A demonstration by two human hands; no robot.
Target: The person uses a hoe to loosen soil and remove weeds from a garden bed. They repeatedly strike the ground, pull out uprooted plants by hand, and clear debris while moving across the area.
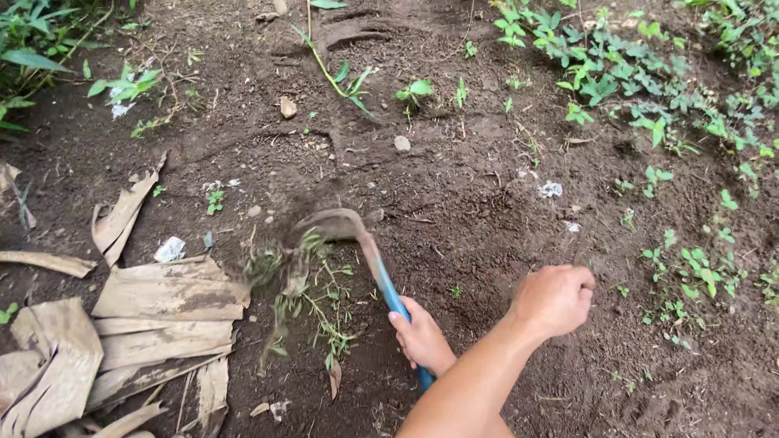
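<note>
A person bends over a patch of dark, bare soil [454, 203], working a curved hand sickle [357, 243] with a blue handle through a clump of uprooted weeds [312, 300]. The left hand [422, 337] is wrapped tight around the blue handle, fingers pressed together on it; the right hand [553, 298] hovers over the ground in a loose fist, holding nothing that can be seen. The blade is blurred with motion, its hooked tip lying against the weeds just beside a heap of dried brown leaves [154, 324]. Green groundcover [633, 73] borders the cleared strip at upper right. This looks like the raking stroke of weeding, cut growth being dragged loose. The next pull would seem to call for a firm grip and a low blade, kept clear of the free hand.
</note>
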